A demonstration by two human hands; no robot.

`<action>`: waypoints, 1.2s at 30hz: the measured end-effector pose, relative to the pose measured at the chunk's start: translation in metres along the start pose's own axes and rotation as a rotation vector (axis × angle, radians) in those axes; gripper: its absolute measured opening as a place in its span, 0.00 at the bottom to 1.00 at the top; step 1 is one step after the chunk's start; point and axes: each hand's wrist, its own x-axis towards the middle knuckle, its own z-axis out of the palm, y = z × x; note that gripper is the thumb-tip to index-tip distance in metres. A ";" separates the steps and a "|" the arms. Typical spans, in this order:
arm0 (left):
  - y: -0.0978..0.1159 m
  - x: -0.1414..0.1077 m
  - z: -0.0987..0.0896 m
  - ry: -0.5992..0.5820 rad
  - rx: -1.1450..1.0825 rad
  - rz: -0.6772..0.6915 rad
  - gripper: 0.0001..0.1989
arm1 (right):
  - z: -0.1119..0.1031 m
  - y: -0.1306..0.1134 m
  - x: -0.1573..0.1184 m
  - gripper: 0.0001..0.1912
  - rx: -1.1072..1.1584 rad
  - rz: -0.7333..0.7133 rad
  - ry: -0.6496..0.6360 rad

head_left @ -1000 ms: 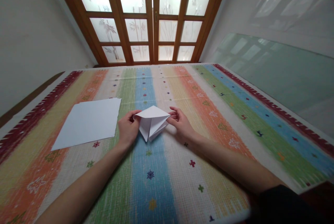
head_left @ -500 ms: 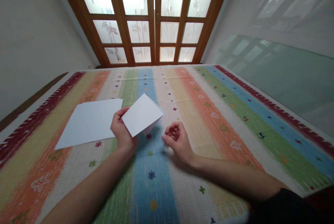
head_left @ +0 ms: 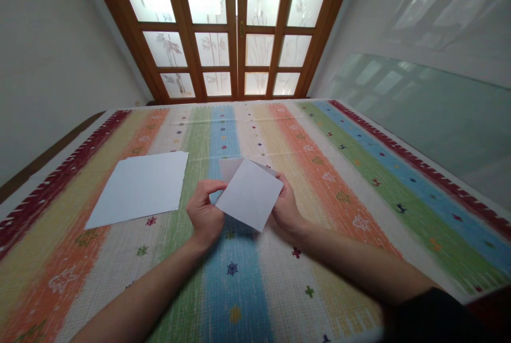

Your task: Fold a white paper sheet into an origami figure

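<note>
A folded white paper [head_left: 249, 193], now a small square shape with a flap behind it, is held up just above the striped cloth [head_left: 327, 172]. My left hand [head_left: 204, 214] pinches its left corner between thumb and fingers. On the paper's right edge my right hand [head_left: 286, 209] grips it, partly hidden behind the sheet. A second, flat white sheet [head_left: 139, 187] lies on the cloth to the left of my left hand.
The table carries a cloth with coloured stripes and small motifs. Its right edge runs along a glass panel [head_left: 419, 114] by the wall. Wooden doors with frosted panes [head_left: 235, 29] stand beyond the far edge.
The folded paper went from both hands to the left hand alone and was turned over. Now my right hand has come back and grips its right edge, nearer the middle.
</note>
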 end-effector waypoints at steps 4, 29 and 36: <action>-0.006 0.010 -0.009 0.051 0.111 0.290 0.06 | -0.027 -0.019 0.021 0.25 0.117 0.228 -0.453; -0.021 0.043 -0.043 0.072 0.420 0.839 0.04 | -0.061 -0.030 0.058 0.28 -0.037 0.177 -0.520; -0.040 0.051 -0.047 0.069 0.421 0.769 0.11 | -0.064 -0.041 0.060 0.22 -0.150 0.131 -0.516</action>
